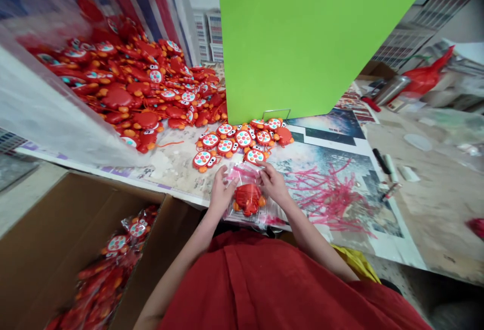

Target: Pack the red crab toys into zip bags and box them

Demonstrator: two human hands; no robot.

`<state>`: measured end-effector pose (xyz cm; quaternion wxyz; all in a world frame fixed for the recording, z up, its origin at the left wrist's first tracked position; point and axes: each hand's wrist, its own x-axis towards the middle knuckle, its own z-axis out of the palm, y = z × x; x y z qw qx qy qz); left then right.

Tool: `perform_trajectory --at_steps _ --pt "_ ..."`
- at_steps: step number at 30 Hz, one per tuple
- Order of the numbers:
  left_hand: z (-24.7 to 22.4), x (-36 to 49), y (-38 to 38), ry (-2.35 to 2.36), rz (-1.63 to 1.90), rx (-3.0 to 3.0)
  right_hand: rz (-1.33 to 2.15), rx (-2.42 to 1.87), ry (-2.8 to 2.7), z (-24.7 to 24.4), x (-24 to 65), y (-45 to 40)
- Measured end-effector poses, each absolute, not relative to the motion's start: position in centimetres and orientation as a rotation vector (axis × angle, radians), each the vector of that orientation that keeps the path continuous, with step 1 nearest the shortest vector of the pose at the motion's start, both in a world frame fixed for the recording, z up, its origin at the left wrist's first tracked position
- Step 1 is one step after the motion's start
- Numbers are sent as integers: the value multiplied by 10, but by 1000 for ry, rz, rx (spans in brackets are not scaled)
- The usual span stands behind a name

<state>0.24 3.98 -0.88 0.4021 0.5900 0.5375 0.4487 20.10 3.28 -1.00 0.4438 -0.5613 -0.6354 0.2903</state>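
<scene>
Grip pinched on the clear bag (245,173) by left hand (222,193) and right hand (275,184), I see the red toy (248,199) between them, bodyward.

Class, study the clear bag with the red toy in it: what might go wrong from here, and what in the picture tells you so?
The clear bag is at the near edge of the table, so it might slip off if the left grip and right grip loosen.
Loose toys lie just beyond the bag; a careless reach might nudge them.
Pink strips lie scattered beside the right forearm; some might cling to it.
</scene>
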Motion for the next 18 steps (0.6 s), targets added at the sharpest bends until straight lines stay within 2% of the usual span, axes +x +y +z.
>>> perform_trajectory --at_steps 5,12,18 --pt "-18 0 42 1146 957 1229 697 -1391 -1584 -7 202 32" --pt "-6 10 37 1154 938 1167 288 -1333 -1914 17 191 31" --pt "13 11 32 1189 944 1512 139 -1281 -2104 24 172 31"
